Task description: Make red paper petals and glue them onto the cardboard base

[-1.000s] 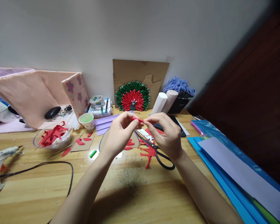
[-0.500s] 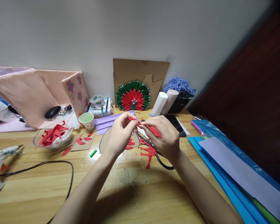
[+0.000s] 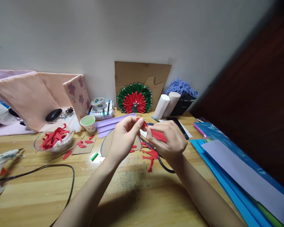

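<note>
A strip of red crepe paper [image 3: 159,135] is pinched between both hands above the table. My left hand [image 3: 125,132] grips its upper left end between thumb and forefinger. My right hand [image 3: 169,137] is closed on the same strip, which runs on beneath its fingers. Below them lies a round piece of cardboard [image 3: 106,143] with a blue edge, partly hidden by my left hand. Red paper scraps [image 3: 151,154] and a black-handled tool, mostly covered by my right hand, rest beside it. Several red petal shapes [image 3: 88,142] lie on a small cardboard piece [image 3: 75,150].
A glue gun [image 3: 0,167] with a black cord [image 3: 72,176] lies at left, near a clear bowl [image 3: 38,143] of red scraps. A paper cup [image 3: 88,124] stands behind. A red and green peacock [image 3: 134,101] leans against cardboard [image 3: 142,72]. Blue sheets [image 3: 213,167] line the right side.
Both hands have shifted slightly to the right with the red paper strip still held between them. My left thumb now points more upward on the strip.
</note>
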Tool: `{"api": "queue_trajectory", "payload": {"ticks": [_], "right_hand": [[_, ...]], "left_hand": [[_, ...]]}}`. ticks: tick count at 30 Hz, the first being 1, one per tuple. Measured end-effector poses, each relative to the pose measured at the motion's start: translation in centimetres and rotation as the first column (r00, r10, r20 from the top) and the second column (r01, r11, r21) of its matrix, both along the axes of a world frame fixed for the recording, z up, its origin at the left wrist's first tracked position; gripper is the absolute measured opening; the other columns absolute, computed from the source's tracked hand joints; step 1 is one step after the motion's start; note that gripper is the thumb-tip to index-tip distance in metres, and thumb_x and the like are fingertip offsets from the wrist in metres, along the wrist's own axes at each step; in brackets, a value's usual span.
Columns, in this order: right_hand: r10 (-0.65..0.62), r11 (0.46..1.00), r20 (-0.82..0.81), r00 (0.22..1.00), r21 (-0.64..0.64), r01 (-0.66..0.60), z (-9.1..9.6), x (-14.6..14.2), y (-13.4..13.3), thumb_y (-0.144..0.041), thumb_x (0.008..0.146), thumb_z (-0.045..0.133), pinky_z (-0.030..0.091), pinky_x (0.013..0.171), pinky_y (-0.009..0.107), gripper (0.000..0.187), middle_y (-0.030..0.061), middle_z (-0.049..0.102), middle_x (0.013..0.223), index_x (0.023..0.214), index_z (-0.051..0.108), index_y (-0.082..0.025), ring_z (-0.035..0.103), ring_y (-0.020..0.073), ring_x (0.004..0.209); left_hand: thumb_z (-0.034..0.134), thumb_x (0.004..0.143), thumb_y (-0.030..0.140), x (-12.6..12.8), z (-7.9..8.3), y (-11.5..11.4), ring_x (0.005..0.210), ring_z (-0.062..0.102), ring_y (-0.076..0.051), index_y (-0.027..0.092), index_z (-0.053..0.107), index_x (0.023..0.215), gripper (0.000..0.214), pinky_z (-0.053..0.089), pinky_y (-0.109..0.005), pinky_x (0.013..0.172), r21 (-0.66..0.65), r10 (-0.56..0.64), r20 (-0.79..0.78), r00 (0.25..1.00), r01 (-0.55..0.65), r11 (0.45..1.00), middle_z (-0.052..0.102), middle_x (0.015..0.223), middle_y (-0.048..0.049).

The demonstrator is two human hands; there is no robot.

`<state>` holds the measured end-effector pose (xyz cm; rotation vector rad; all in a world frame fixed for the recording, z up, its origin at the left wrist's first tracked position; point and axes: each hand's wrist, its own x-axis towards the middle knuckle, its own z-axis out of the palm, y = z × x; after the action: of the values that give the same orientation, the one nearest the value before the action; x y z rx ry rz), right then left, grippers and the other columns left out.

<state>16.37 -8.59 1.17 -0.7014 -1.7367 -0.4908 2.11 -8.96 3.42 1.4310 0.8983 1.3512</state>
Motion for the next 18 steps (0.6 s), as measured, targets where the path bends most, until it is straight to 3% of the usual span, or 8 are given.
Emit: {"api": "queue_trajectory", "payload": {"ticks": [9, 14, 18], "right_hand": [[-0.006, 0.999, 0.019, 1.0, 0.038, 0.005, -0.13, 0.11, 0.06, -0.009, 0.073, 0.068, 0.052, 0.062, 0.028, 0.018, 0.0022, 0.065, 0.069, 0.084, 0.058, -0.018, 0.061, 0.0144, 0.065], [-0.003, 1.0, 0.027, 1.0, 0.027, 0.003, -0.29, 0.16, 0.08, -0.008, 0.072, 0.069, 0.052, 0.063, 0.028, 0.019, 0.0027, 0.065, 0.07, 0.085, 0.058, -0.018, 0.061, 0.0145, 0.066], [0.012, 1.0, 0.023, 1.0, -0.011, -0.012, -0.18, 0.12, 0.11, -0.008, 0.074, 0.068, 0.052, 0.063, 0.029, 0.018, 0.0029, 0.066, 0.072, 0.086, 0.059, -0.018, 0.061, 0.0152, 0.068]], "left_hand": [[0.053, 0.087, 0.035, -0.85, 0.26, 0.31, 0.059, 0.047, -0.009, 0.016, 0.062, 0.068, 0.028, 0.037, -0.021, 0.058, -0.007, 0.014, -0.031, 0.999, -0.014, 1.0, 0.055, 0.062, 0.0013], [0.059, 0.083, 0.037, -1.01, 0.33, 0.16, 0.058, 0.045, -0.009, 0.016, 0.061, 0.068, 0.026, 0.036, -0.021, 0.057, -0.023, 0.063, -0.095, 0.994, -0.066, 0.998, 0.052, 0.061, 0.0026], [0.067, 0.076, 0.038, -0.89, 0.26, 0.07, 0.058, 0.046, -0.008, 0.016, 0.061, 0.072, 0.023, 0.035, -0.02, 0.054, -0.078, 0.038, -0.099, 0.994, -0.046, 0.996, 0.055, 0.064, 0.0024]]}}
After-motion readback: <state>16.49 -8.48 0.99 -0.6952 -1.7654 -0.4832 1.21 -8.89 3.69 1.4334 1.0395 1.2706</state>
